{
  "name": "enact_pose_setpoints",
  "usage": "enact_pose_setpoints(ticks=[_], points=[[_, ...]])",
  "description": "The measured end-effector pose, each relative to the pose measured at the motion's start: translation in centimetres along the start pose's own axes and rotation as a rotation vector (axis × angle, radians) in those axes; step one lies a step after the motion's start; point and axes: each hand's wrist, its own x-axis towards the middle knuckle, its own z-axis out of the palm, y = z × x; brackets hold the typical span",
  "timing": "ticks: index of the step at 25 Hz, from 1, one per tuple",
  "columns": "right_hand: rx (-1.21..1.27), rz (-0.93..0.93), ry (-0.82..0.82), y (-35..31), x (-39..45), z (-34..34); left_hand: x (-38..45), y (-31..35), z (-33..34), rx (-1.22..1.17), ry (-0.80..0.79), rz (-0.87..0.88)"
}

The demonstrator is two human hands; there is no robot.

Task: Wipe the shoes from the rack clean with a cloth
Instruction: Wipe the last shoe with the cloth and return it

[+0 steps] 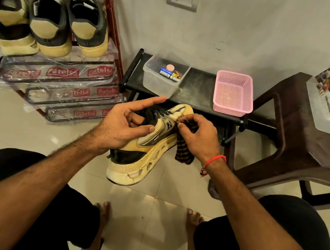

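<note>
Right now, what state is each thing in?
Shoe: held off the floor, tipped on its side.
Left hand: fingers inside the shoe opening, forefinger straight.
Right hand: pinches the cloth against the shoe.
Cloth: bunched, end hanging down.
Rack: three shoes on its top shelf.
Clear box: open, small items inside.
Pink basket: upright.
</note>
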Motion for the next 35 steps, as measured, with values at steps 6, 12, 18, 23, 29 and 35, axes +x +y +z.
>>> enact_pose_setpoints(ticks=[6,12,18,23,29,35], points=[[0.037,0.03,0.131,-0.4,0.6,-1.2,0.1,0.2,0.5,-0.048,0.006,-0.03],[0.374,-0.062,-0.294,-3.7,-3.2,0.4,0.5,0.7,0.3,-0.197,0.168,-0.145],[0.347,0.041,-0.103,-3.2,-2.8,0.6,1.8,0.7,0.8,-0.378,0.377,-0.401],[0.429,-0.04,-0.081,-4.5,-5.0,1.9,2.4,0.5,-0.3,-0.643,0.527,-0.471],[0.53,-0.059,0.07,-4.2,-3.8,1.0,1.3,1.1,0.8,-0.245,0.124,-0.435],[0.421,-0.105,0.151,-3.9,-2.7,-0.4,1.0,0.2,1.8,0.017,-0.144,-0.204]])
